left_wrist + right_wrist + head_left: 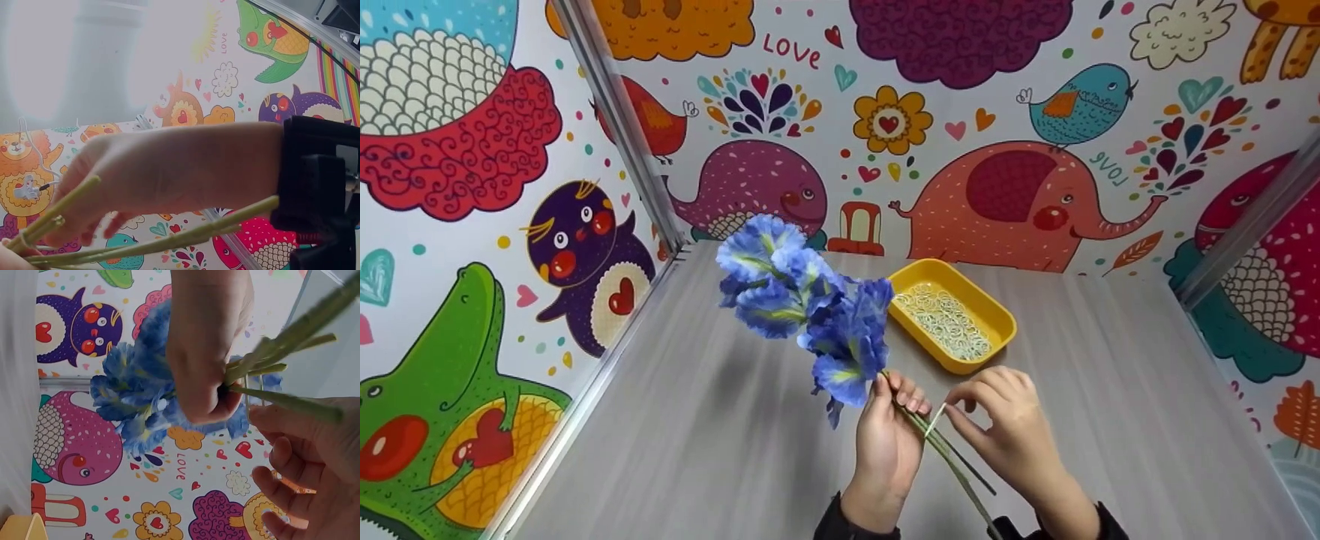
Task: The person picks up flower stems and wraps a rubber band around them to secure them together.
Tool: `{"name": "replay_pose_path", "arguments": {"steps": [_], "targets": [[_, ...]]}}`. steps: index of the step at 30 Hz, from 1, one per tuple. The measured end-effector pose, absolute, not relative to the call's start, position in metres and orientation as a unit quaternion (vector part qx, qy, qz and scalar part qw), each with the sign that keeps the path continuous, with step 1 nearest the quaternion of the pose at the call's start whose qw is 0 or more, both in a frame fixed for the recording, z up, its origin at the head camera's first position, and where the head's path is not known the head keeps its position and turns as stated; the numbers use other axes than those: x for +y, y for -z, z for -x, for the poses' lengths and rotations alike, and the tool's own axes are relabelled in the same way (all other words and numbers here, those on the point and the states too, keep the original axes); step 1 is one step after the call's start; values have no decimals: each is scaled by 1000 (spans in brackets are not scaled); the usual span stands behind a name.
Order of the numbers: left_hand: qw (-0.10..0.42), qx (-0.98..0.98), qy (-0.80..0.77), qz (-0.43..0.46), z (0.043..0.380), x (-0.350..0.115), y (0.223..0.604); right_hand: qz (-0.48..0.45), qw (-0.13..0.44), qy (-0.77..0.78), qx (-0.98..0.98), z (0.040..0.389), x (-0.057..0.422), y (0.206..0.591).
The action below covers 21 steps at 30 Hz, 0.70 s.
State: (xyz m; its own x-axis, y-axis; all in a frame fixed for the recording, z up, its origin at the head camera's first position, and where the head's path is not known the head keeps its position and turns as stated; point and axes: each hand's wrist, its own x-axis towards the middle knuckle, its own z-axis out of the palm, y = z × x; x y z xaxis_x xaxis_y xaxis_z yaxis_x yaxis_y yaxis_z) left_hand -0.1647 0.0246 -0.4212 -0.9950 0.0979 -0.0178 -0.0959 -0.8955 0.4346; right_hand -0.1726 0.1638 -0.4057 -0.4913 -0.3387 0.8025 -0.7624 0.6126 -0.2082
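Observation:
A bunch of blue artificial irises [802,300] leans up to the left in the head view, yellow-green at the petal centres. My left hand [885,442] grips its green stems [960,474] just below the blooms. A pale rubber band [934,421] loops around the stems beneath that grip. Thumb and forefinger of my right hand [1005,420] pinch the band and pull it out to the right, drawn taut. In the right wrist view the stretched band [247,399] runs from the stems to the right thumb, the other right fingers [287,486] loosely bent.
A yellow tray [999,319] holding many pale rubber bands stands on the grey table [690,420], beyond my hands. Walls printed with cartoon animals [982,202] enclose the back and both sides, with metal posts [622,112] at the corners.

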Motion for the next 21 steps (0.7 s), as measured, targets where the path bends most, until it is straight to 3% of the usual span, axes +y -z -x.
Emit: {"name": "replay_pose_path", "arguments": {"steps": [21], "targets": [[90, 158, -983, -10, 161, 22, 417, -242, 389, -254, -852, 186, 175, 426]]}}
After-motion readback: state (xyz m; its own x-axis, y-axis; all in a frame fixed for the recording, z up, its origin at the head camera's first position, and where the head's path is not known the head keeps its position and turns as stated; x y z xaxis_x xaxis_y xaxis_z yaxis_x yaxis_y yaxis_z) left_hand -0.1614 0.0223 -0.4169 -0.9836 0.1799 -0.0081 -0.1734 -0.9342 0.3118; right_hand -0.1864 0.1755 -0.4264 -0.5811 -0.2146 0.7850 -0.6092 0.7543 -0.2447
